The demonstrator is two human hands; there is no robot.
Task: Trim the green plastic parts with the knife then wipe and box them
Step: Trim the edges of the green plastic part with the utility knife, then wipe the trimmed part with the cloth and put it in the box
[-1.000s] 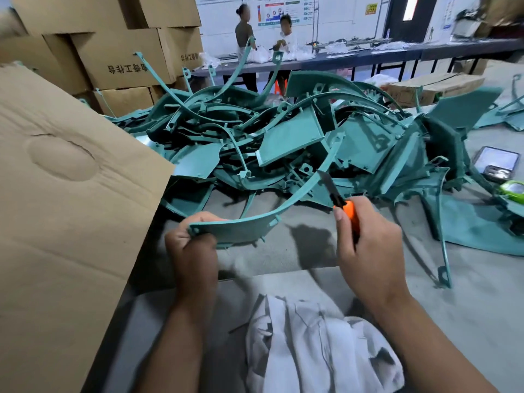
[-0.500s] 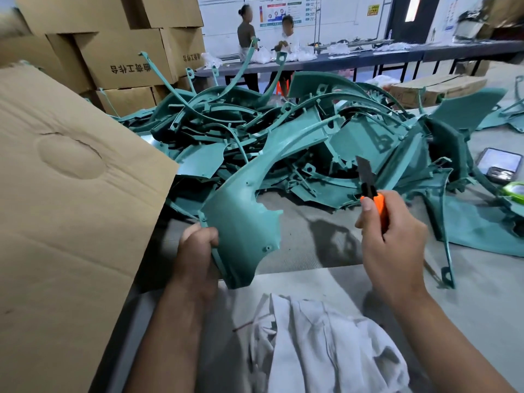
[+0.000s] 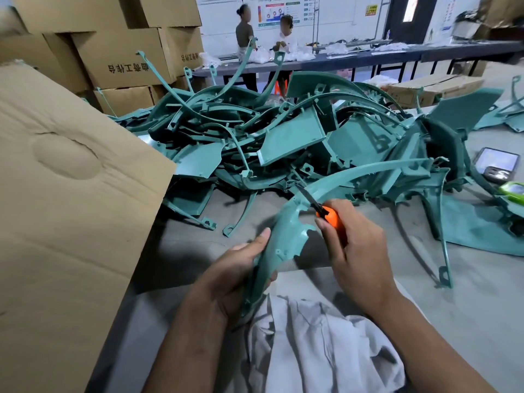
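Right now the left hand (image 3: 235,275) grips the wide end of a curved green part (image 3: 286,236) in the middle of the frame, and the right hand (image 3: 357,251) grips an orange knife (image 3: 326,212) with its blade touching the part's edge. The blade could slip on the smooth curve and cut the left thumb just beside it, or gouge the part. The writing on the brown boxes (image 3: 122,58) at the upper left is upside down, so I cannot read it.
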